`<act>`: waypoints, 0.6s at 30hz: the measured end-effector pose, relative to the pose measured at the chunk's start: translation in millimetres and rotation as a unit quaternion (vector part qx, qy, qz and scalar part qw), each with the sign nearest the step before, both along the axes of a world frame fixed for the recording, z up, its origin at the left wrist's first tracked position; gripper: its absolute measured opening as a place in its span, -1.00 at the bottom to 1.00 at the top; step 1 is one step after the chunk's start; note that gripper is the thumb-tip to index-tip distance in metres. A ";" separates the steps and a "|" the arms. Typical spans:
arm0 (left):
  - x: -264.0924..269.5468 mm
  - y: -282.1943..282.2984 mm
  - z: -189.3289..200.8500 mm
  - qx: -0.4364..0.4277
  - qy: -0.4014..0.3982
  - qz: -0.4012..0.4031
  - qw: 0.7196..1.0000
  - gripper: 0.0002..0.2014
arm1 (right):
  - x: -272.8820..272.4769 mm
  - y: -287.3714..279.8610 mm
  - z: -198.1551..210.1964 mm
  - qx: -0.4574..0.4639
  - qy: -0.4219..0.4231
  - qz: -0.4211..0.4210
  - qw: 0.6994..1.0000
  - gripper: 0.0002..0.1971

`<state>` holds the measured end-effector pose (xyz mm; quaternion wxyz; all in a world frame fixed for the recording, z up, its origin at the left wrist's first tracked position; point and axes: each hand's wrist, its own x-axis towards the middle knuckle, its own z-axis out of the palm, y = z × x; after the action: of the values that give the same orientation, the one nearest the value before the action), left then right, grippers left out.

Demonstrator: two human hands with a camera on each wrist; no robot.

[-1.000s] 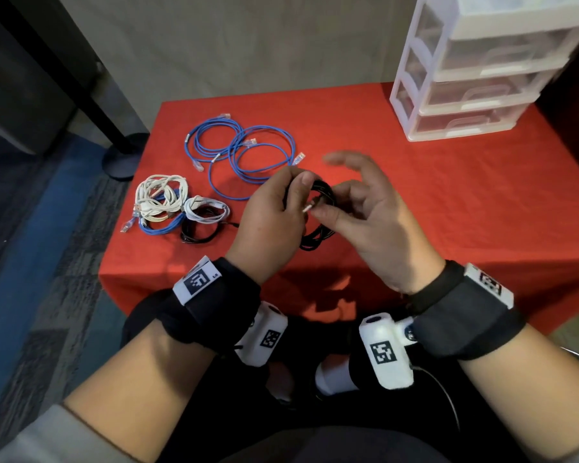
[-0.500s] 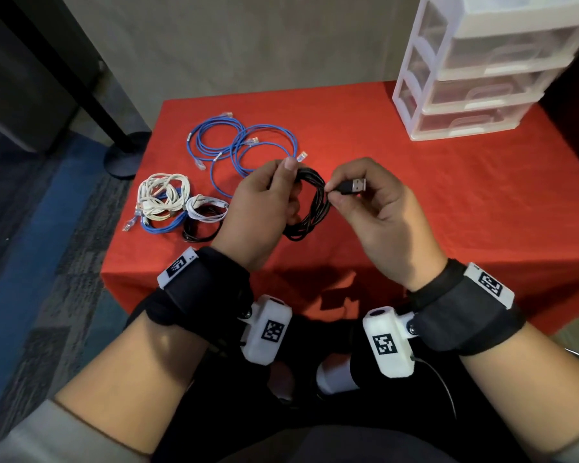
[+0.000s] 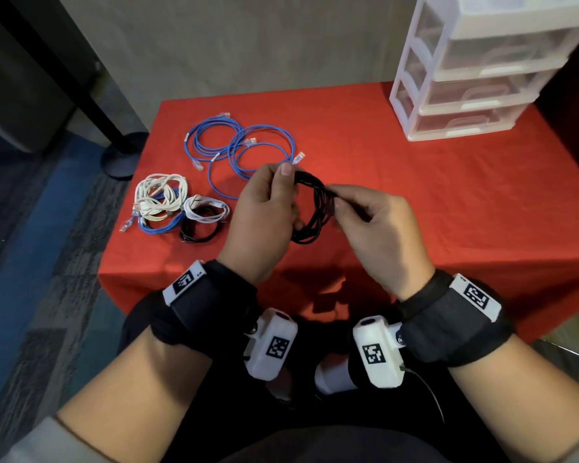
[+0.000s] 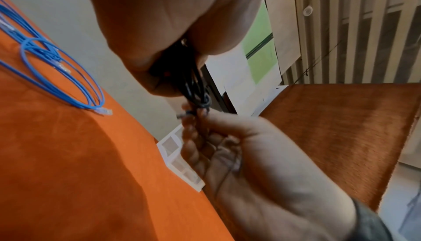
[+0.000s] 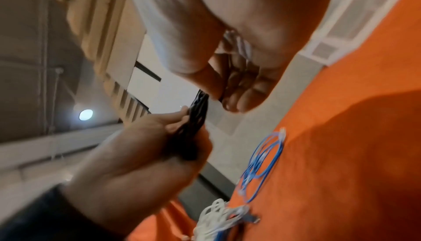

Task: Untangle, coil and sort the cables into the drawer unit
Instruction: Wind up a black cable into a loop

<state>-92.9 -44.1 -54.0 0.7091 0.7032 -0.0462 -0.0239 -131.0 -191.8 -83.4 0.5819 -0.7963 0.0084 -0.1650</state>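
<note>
A coiled black cable [image 3: 315, 212] hangs above the near part of the red table [image 3: 448, 202]. My left hand [image 3: 264, 215] grips the coil's left side, thumb up at its top. My right hand [image 3: 371, 222] pinches the strands on the coil's right side; the plug end is hidden between the fingers. In the left wrist view the black cable [image 4: 191, 83] runs from my left palm to the right hand's fingertips [image 4: 193, 119]. In the right wrist view the black strands [image 5: 196, 119] pass between both hands. The white drawer unit [image 3: 475, 68] stands at the back right, its drawers closed.
Loose blue network cables [image 3: 244, 148] lie on the table behind my hands. A bundle of white, blue and black cables [image 3: 174, 208] sits at the left edge. A black pole base [image 3: 121, 158] stands on the floor left of the table.
The right hand, which held the USB plug out beside the coil, has brought that end back against the coil's right side. The left hand keeps its grip on the coil.
</note>
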 end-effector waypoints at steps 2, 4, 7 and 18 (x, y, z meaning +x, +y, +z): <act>-1.4 -3.5 -2.5 -0.004 -0.005 0.015 1.000 -0.73 | -6.8 11.4 5.1 0.118 0.045 0.064 0.990 -0.72; -0.9 -3.6 -5.3 0.010 -0.021 0.028 0.999 -0.67 | -12.4 17.6 10.9 0.219 0.106 0.089 0.966 -0.60; 0.9 -0.7 -7.5 0.051 -0.048 0.042 0.997 -0.64 | -16.0 16.3 14.5 0.222 0.143 0.119 0.957 -0.41; 0.9 19.0 -7.4 0.026 0.031 -0.043 0.998 -0.87 | -2.4 16.8 14.2 0.346 0.198 0.067 0.915 -0.93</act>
<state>-92.0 -25.1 -61.4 0.6899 0.7178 -0.0541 -0.0773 -133.4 -174.9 -69.2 0.8174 -0.5600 0.1264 0.0487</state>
